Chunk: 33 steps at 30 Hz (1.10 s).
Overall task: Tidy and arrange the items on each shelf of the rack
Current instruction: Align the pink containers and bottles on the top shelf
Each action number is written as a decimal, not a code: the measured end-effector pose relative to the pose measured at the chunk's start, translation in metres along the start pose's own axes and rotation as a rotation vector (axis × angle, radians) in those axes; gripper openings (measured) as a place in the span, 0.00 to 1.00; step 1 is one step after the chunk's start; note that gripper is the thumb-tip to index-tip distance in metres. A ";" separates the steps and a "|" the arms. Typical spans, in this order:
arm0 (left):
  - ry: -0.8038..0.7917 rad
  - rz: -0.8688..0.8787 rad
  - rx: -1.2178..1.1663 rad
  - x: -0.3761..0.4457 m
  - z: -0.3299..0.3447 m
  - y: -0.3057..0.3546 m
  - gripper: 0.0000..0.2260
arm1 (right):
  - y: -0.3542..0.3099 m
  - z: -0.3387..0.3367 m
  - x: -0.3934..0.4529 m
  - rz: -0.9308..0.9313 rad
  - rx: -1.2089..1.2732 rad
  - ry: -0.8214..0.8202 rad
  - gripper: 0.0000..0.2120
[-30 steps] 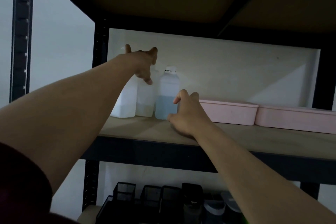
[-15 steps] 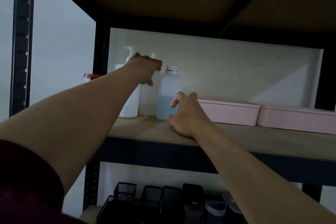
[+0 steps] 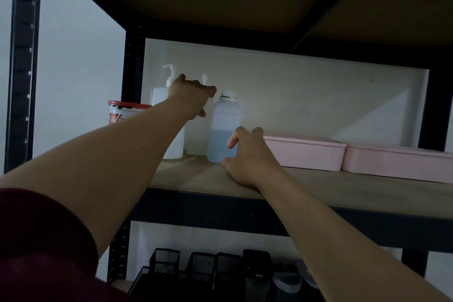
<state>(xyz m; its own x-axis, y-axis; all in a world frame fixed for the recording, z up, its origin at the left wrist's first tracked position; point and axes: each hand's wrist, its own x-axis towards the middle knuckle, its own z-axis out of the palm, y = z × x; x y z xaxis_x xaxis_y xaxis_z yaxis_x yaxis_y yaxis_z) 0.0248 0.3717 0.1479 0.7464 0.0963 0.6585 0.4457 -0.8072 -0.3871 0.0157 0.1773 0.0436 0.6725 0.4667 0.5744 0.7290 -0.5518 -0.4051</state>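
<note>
Bottles stand at the shelf point(image 3: 318, 186) left end. Left hand point(image 3: 191, 95) covers the middle bottle point(image 3: 196, 137); its grip cannot be told. Right hand point(image 3: 250, 154), fingers loosely curled, rests beside the half-full bottle point(image 3: 221, 127). The forearm partly hides a red-lidded tub point(image 3: 122, 111).

Both hands reach forward — fingers loosely curled.
</note>
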 end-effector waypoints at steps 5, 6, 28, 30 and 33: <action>0.089 0.018 0.055 -0.007 0.002 0.001 0.23 | -0.001 -0.001 -0.002 0.012 0.013 0.002 0.15; 0.087 0.011 0.045 -0.009 0.000 0.002 0.22 | -0.002 -0.001 -0.003 0.014 0.015 0.000 0.15; 0.582 -0.317 -0.472 -0.103 -0.006 -0.012 0.29 | -0.004 -0.003 -0.005 0.025 0.011 -0.010 0.13; 0.357 -0.438 -0.607 -0.110 -0.003 -0.021 0.37 | -0.005 -0.002 -0.005 0.013 0.012 -0.002 0.13; 0.148 -0.397 -0.706 -0.112 0.003 -0.035 0.39 | -0.005 -0.002 -0.005 0.010 0.006 0.007 0.13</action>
<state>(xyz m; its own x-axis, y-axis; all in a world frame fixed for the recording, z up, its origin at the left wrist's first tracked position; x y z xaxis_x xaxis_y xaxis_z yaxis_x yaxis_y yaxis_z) -0.0733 0.3903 0.0856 0.5035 0.4138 0.7584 0.2102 -0.9101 0.3570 0.0089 0.1762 0.0439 0.6788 0.4564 0.5753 0.7230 -0.5525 -0.4148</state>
